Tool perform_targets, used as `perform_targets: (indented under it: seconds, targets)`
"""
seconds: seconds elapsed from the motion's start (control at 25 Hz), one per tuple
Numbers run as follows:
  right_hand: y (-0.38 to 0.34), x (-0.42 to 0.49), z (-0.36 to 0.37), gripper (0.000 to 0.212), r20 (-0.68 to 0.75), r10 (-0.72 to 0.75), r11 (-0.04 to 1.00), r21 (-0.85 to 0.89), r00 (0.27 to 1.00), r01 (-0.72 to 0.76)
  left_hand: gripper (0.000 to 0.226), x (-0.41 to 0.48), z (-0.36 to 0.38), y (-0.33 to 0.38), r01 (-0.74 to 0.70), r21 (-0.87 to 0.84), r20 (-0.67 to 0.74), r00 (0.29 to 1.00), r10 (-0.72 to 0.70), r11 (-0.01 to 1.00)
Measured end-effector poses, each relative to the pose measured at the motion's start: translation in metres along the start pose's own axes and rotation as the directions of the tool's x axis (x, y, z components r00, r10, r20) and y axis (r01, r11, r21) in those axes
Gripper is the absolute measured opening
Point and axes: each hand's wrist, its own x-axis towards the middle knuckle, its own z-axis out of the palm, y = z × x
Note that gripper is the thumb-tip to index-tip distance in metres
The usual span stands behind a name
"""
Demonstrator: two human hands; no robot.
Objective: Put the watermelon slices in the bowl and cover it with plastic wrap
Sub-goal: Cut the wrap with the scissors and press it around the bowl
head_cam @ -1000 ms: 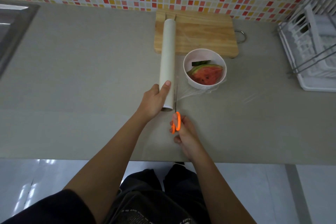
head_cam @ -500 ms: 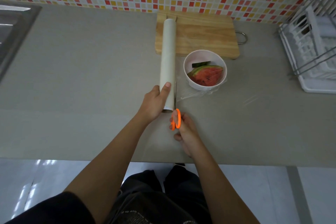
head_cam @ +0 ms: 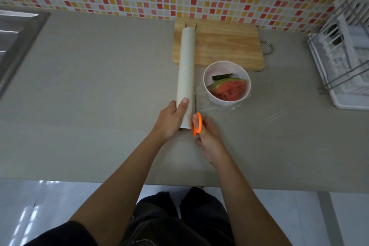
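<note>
Left hand (head_cam: pixel 169 121) grips roll (head_cam: pixel 186 74); right hand (head_cam: pixel 209 140) holds scissors (head_cam: pixel 196 118).

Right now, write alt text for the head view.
Left hand grips the wrap roll on a grey counter; right hand holds orange scissors to the film stretched over a bowl of watermelon.

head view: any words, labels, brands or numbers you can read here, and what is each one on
Nothing here can be read in full.
A line of pale print on the dark garment at the bottom edge: too blurred and cut off to read.
No print shows on the plastic wrap roll, the scissors, the bowl or the cutting board.
</note>
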Motion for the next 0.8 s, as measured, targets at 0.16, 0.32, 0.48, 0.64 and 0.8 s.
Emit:
perform_targets:
  seconds: [0.16, 0.32, 0.48, 0.64, 0.8]
  targets:
    - [-0.01, 0.011, 0.0, 0.028, 0.011, 0.014, 1.0, -0.025, 1.0, -0.014, 0.047, -0.001, -0.001, -0.003, -0.002, 0.008, 0.012, 1.0, 0.001, 1.0]
    - [-0.018, 0.024, 0.003, 0.03, 0.065, -0.077, 0.997, 0.014, 0.995, 0.076, 0.049, -0.001, -0.004, -0.008, -0.003, 0.009, 0.022, 1.0, 0.003, 1.0]
    - [-0.026, 0.034, 0.008, 0.035, 0.093, -0.102, 0.995, -0.002, 0.99, 0.103, 0.05, -0.003, -0.007, -0.014, 0.007, -0.008, 0.042, 0.999, -0.007, 1.0]
    - [-0.036, 0.046, 0.014, 0.033, 0.062, -0.079, 0.997, 0.01, 0.995, 0.079, 0.044, -0.006, -0.014, -0.019, 0.009, -0.01, 0.054, 0.998, -0.008, 1.0]
    - [-0.043, 0.061, 0.021, 0.026, 0.012, -0.034, 0.998, -0.045, 0.999, 0.035, 0.049, -0.01, -0.023, -0.025, 0.018, -0.029, 0.067, 0.998, -0.016, 0.999]
